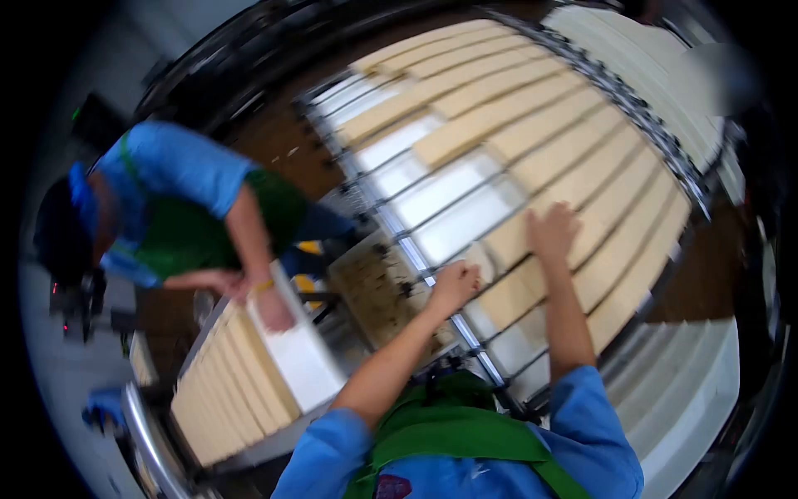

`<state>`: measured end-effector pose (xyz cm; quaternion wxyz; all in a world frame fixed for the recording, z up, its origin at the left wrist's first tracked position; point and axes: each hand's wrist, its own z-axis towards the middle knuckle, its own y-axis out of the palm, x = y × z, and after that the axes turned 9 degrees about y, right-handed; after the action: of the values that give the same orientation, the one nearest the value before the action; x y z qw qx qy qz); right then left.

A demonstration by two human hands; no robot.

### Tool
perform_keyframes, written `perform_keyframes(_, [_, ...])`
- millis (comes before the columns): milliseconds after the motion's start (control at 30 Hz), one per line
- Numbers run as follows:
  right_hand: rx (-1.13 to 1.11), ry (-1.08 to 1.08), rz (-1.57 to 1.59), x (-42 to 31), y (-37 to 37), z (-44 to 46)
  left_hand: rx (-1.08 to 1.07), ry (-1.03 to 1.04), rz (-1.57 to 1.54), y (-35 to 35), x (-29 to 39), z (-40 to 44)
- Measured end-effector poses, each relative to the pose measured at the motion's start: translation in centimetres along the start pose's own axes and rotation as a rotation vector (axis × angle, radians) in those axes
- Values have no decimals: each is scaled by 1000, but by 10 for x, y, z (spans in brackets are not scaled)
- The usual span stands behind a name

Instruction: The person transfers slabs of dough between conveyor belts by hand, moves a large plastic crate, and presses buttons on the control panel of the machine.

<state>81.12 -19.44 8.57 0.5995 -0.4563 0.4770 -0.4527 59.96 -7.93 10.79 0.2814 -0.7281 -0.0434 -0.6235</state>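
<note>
Pale yellow slabs (pixel 573 158) lie in rows under thin dark rods on a large slanted table. My left hand (pixel 455 285) is over the table's metal edge rail (pixel 411 249), its fingers curled together. A whitish rounded piece (pixel 481 264) lies against those fingertips; blur hides whether they grip it. My right hand (pixel 553 231) rests over a slab farther in, with fingers somewhat spread and no object visible in them. Between the slabs, white panels (pixel 465 208) show on the left part of the table.
On the left, a co-worker in a green apron (pixel 199 224) holds a long white board (pixel 299 349) beside a stack of yellowish slabs (pixel 229 382). A crumb-strewn bin (pixel 374 287) stands between us. Pale ribbed sheets (pixel 682 399) are at lower right, and a chain (pixel 632 104) runs along the far edge.
</note>
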Motion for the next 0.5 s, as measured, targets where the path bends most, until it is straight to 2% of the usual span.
perform_keyframes(133, [-109, 26, -80, 3, 2, 7, 265, -41, -219, -31, -9, -46])
perform_keyframes(200, [-29, -18, -95, -18, -6, -10, 422, -36, -343, -45, -20, -64])
perform_keyframes(233, [-23, -88, -9, -30, -9, -28, 505, -28, -376, -50, -33, -71])
perform_keyframes(267, [-11, -145, 76, -39, -11, -44, 497, -71, -332, -56, -53, -78])
perform_keyframes(300, [-17, -195, 83, -49, -11, -60, 633, -115, -281, -61, -47, -91])
perform_keyframes(400, [-49, -556, 321, -72, -16, -118, 718, -200, -255, -75, -67, -130])
perform_keyframes(467, [-78, -783, 534, -92, -26, -165, 583, -188, -286, -97, -61, -177])
perform_keyframes(500, [-124, -868, 627, -99, -31, -187, 613, -196, -297, -103, -68, -199])
